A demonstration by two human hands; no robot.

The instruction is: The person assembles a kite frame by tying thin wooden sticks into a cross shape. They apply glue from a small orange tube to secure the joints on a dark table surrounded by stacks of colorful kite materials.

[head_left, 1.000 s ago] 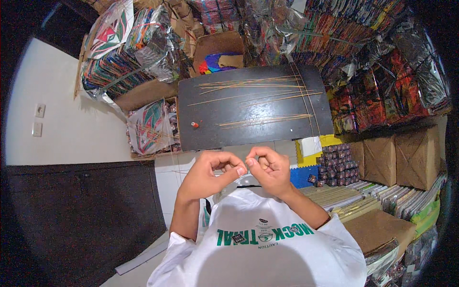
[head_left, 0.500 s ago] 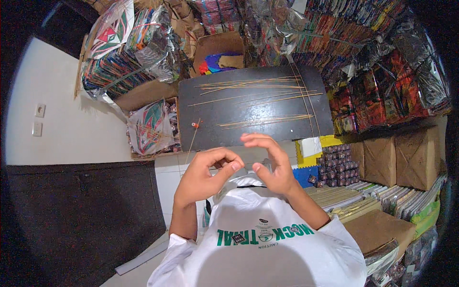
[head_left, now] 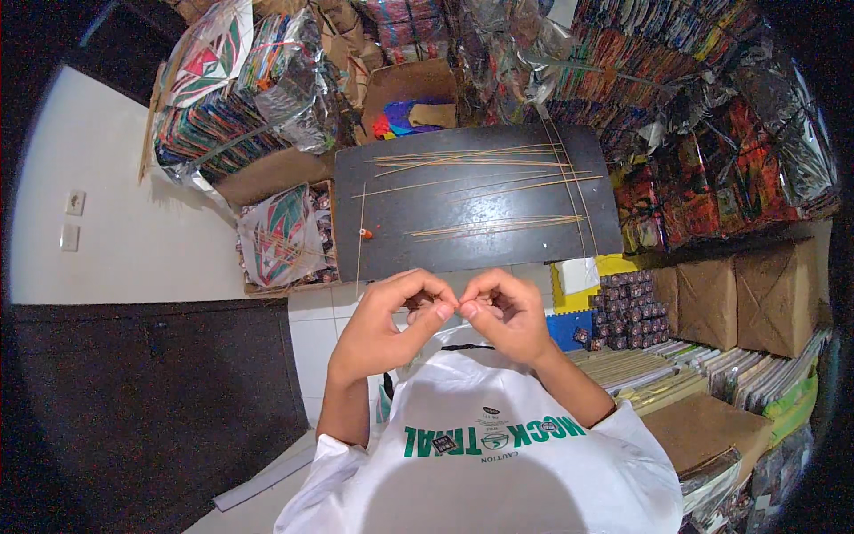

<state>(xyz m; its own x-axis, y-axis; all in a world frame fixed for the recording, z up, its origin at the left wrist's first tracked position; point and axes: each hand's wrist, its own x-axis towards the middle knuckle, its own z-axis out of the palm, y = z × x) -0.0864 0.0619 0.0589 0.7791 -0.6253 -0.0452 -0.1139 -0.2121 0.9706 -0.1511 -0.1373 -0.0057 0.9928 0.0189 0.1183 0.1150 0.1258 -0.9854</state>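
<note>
Both my hands are raised in front of my shirt, just short of the dark table's near edge. My left hand is closed in a pinch, thumb against forefinger. My right hand pinches the same way, and the fingertips of the two meet. Whatever they hold is too small to make out. A thin pale line, a stick or strand, runs from beside my left knuckles over the table's left part. By it lies a small orange piece with a white end. Thin sticks lie in loose groups across the table.
An open carton with a plastic bag adjoins the table's left side. Another carton stands behind. Stacked packs rise at the right, near small dark boxes and brown parcels.
My right hand has moved down and left, its fingers closing into a pinch against my left fingertips. The pale line has swung more upright and now passes left of the orange piece.
</note>
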